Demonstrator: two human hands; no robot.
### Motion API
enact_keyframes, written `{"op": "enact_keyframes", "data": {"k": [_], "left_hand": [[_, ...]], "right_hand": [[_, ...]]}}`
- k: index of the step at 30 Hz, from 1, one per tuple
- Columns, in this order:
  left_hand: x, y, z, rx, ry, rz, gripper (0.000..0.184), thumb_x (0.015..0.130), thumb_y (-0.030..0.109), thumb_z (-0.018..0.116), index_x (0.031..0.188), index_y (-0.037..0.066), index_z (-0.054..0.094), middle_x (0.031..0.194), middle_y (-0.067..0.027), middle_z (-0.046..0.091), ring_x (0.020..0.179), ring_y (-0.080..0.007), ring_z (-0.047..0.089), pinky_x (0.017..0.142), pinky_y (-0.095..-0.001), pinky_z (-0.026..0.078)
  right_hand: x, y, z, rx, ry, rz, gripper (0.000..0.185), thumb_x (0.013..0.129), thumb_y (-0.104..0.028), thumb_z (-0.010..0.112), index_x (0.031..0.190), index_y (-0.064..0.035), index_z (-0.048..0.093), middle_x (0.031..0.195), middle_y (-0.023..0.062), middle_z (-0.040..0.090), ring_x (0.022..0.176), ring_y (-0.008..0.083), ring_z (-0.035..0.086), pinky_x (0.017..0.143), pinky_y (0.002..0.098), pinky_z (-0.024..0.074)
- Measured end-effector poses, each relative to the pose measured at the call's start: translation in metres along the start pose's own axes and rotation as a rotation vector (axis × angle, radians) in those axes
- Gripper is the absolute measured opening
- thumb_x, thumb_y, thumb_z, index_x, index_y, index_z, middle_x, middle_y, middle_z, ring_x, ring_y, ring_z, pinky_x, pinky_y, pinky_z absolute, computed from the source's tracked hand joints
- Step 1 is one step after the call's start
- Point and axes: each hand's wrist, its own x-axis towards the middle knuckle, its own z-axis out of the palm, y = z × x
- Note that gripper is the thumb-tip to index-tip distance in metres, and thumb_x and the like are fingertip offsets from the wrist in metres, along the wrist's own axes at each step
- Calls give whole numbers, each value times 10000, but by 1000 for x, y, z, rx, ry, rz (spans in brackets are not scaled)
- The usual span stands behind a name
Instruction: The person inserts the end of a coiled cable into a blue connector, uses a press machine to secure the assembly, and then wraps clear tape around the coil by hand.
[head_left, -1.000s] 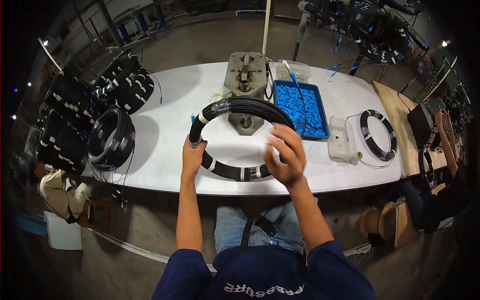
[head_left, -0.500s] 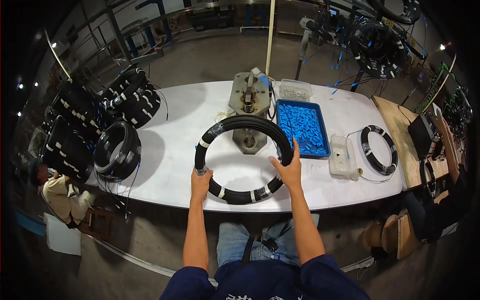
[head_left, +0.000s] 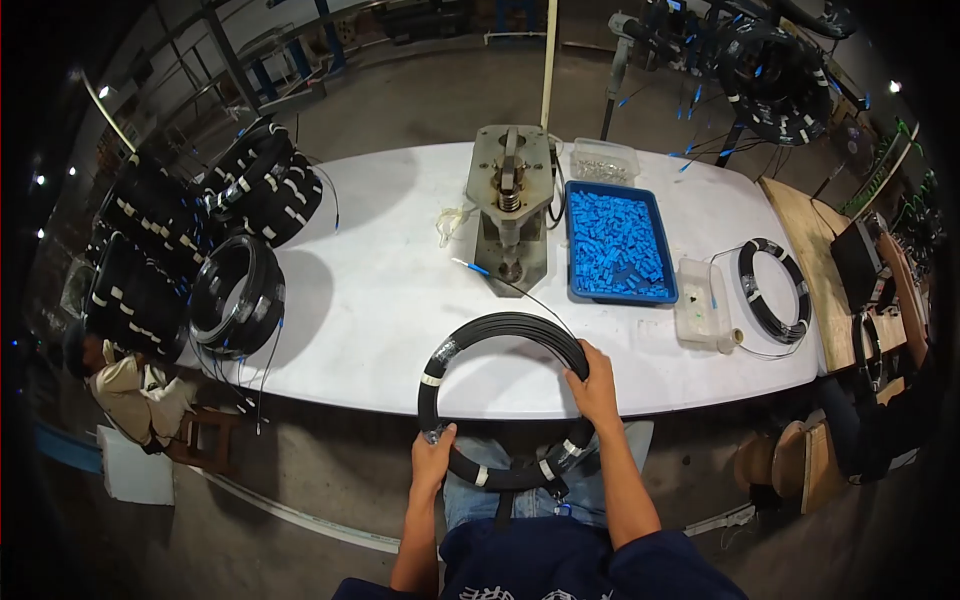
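Between my two hands is a black cable coil (head_left: 510, 327), bound with white tape and clear film, tilted over the table's front edge above my lap. My left hand (head_left: 432, 457) grips its lower left side. On the right side, my right hand (head_left: 597, 390) is wrapped round the coil. A loose cable end with a blue-and-white connector (head_left: 474, 267) reaches from the coil across the foot of the metal press (head_left: 508, 190). Behind the coil to the right lies a blue tray (head_left: 620, 298) holding many small blue plastic parts.
Stacked black coils (head_left: 235, 295) stand at the table's left. At the right are a clear plastic box (head_left: 703, 305) and another coil (head_left: 775, 290). A clear container (head_left: 604, 160) sits behind the tray. Other people sit at both sides, including one with a light sleeve (head_left: 135, 385).
Both hands have brought the coil down and toward my body, away from the press. The connector end now shows in front of the press.
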Motion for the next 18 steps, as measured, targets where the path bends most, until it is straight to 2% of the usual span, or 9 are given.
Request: {"op": "enact_keyframes", "data": {"k": [2,4,5,6,8,9,10,12,18], "left_hand": [[-2,-2,1,-14,15,-30,242,892,194,720,850,-8,592,687,-44,593,583,-133,597,546,-294,486],[-6,9,3,-12,21,5,255,888,197,724,832,-13,592,674,-41,585,574,-133,595,548,-294,491],[2,-1,0,27,6,-15,279,887,194,723,952,-32,573,686,-39,591,580,-122,588,548,-276,481],[4,-3,3,19,8,-9,279,887,194,723,952,-32,573,686,-39,591,580,-122,588,548,-276,481],[0,-12,10,14,129,182,418,875,188,729,1125,-51,495,844,-101,618,744,-151,607,677,-299,495],[2,-18,12,211,219,378,557,863,130,733,1270,-8,377,1038,-99,528,875,-144,541,775,-290,456],[1,-25,13,207,216,373,557,863,130,733,1270,-8,377,1038,-99,528,875,-144,541,775,-290,456],[1,-26,17,125,281,433,647,833,120,743,1304,-35,328,1190,-155,426,978,-253,507,909,-392,424],[-9,-3,19,-148,283,298,690,796,3,742,1338,69,321,1155,-98,379,970,-155,442,855,-284,401]], "right_hand": [[4,11,4,-132,38,-153,590,756,-51,699,1319,-5,531,1137,216,564,1059,392,499,947,455,410],[4,17,6,-138,21,-131,586,747,-58,698,1310,-15,540,1150,204,524,1070,392,465,957,459,394],[5,21,8,-181,31,-131,583,747,-59,700,1306,-16,542,1149,205,523,1063,394,467,954,461,396],[6,20,8,-223,41,-127,580,747,-61,701,1303,-16,544,1148,206,521,1056,396,468,951,463,398],[6,21,9,-217,27,-104,586,749,-62,702,1311,-17,538,1144,208,519,1050,396,468,951,467,399],[4,21,8,-209,18,-79,593,752,-64,702,1318,-19,533,1140,209,517,1044,397,469,951,471,400],[3,20,7,-215,16,-77,593,752,-64,702,1318,-19,533,1140,209,517,1044,397,469,951,471,400],[3,17,4,-200,-10,-74,606,762,-65,698,1337,-18,514,1129,218,518,1037,400,475,948,479,406],[-9,24,-5,-284,-95,-6,638,762,-87,709,1350,7,481,1146,240,526,1049,430,492,943,493,417]]}}
